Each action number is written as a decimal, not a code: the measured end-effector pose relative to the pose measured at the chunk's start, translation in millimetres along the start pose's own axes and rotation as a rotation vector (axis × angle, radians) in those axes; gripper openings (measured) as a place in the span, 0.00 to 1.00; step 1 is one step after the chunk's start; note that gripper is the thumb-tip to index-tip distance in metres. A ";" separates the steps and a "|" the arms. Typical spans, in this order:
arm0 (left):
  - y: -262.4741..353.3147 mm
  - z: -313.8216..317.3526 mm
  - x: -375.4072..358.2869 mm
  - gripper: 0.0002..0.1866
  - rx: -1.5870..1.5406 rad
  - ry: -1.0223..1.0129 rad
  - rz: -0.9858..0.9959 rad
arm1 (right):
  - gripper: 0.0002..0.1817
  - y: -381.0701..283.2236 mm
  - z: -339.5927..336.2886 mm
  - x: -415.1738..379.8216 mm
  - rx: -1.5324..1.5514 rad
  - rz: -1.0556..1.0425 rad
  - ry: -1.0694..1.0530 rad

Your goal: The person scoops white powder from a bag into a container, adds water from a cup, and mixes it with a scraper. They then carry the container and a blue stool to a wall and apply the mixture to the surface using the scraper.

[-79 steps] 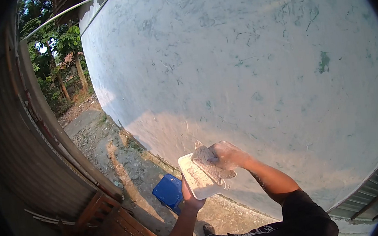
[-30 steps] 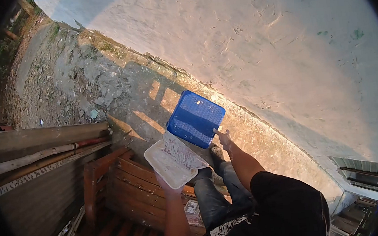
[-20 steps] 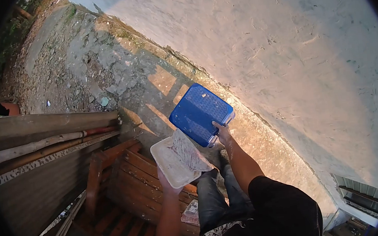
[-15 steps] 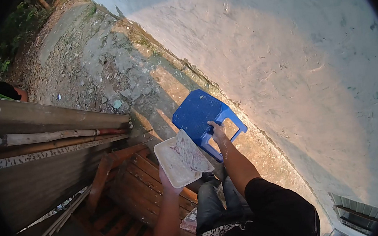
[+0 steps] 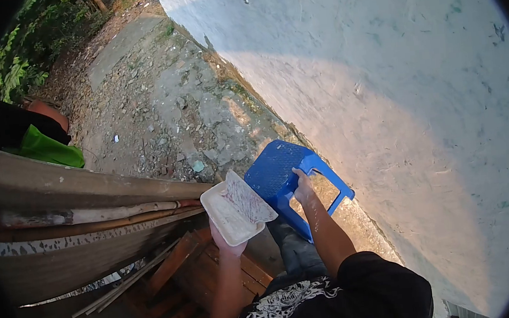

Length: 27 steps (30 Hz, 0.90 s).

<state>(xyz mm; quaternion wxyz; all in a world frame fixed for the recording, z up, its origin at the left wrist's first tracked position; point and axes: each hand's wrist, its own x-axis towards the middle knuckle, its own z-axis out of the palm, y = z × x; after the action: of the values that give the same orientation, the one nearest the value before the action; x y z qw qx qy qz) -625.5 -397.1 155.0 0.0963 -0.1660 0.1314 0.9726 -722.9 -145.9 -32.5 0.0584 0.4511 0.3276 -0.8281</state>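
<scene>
My left hand [image 5: 226, 242] holds a shallow whitish tray [image 5: 226, 219] from below, its fingers partly hidden under it. A flat, rectangular piece with reddish-purple streaks [image 5: 249, 199] leans across the tray's right side. My right hand [image 5: 304, 186] grips the edge of a blue plastic stool [image 5: 270, 166], beside an opening between its legs. The stool is tilted, with its textured seat facing up and its legs toward the wall. The tray is just left of the stool.
A brown wooden bench [image 5: 198, 279] is below left, beside poles [image 5: 96, 215] on a long ledge. A pale wall [image 5: 381, 87] rises on the right. Rubble ground [image 5: 147, 108] stretches ahead. At far left, part of a person [image 5: 48, 113] shows near green cloth [image 5: 51, 149].
The view has shifted, showing more of the person and green cloth at left. The stool is more tilted in my right hand. The tray remains in my left hand.
</scene>
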 end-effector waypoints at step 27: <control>332.6 193.5 468.6 0.41 0.686 -0.234 0.366 | 0.31 -131.6 485.8 28.5 0.208 -0.147 -0.407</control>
<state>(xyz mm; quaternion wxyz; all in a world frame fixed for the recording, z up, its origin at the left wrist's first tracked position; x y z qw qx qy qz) -1194.0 -589.1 242.3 -0.0141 0.0139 0.4639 0.8857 -1135.6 -326.9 193.4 0.0161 0.2535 0.2539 -0.9333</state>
